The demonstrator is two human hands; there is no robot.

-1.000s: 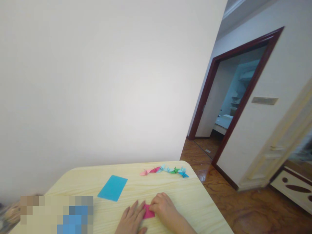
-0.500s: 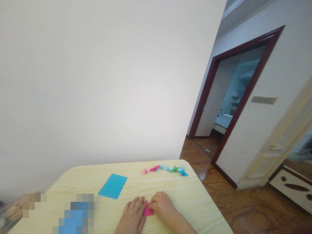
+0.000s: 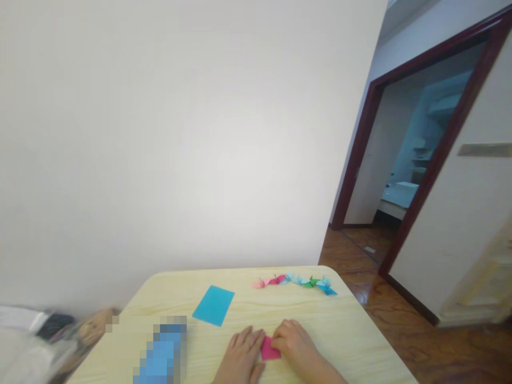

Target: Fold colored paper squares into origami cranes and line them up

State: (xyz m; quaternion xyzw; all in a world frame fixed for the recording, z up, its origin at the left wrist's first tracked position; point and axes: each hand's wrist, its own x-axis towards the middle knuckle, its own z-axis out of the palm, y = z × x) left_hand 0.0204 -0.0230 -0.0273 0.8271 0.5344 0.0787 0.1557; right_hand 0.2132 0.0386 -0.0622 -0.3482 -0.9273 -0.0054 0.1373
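Observation:
A small piece of folded pink origami paper (image 3: 270, 349) lies on the light wood-grain table (image 3: 180, 288) between my hands. My left hand (image 3: 241, 354) rests flat with its fingers stretched out, the fingertips at the paper's left edge. At the paper's upper right, the bent fingers of my right hand (image 3: 294, 344) are pressed together on it and hide that corner. Farther off to the left lies a flat blue square of paper (image 3: 214, 305). Several small folded paper cranes (image 3: 312, 282) in pink, red, light blue, green and blue form a row near the far edge.
A blurred-out blue object (image 3: 162, 354) is at the table's near left. The white wall (image 3: 200, 160) stands right behind the table. To the right are a wooden floor (image 3: 376, 304) and a doorway with a dark red frame (image 3: 360, 154).
The camera view has swung left, so the table and everything on it appear farther right. Both hands stay at the pink paper, with only slight finger movement.

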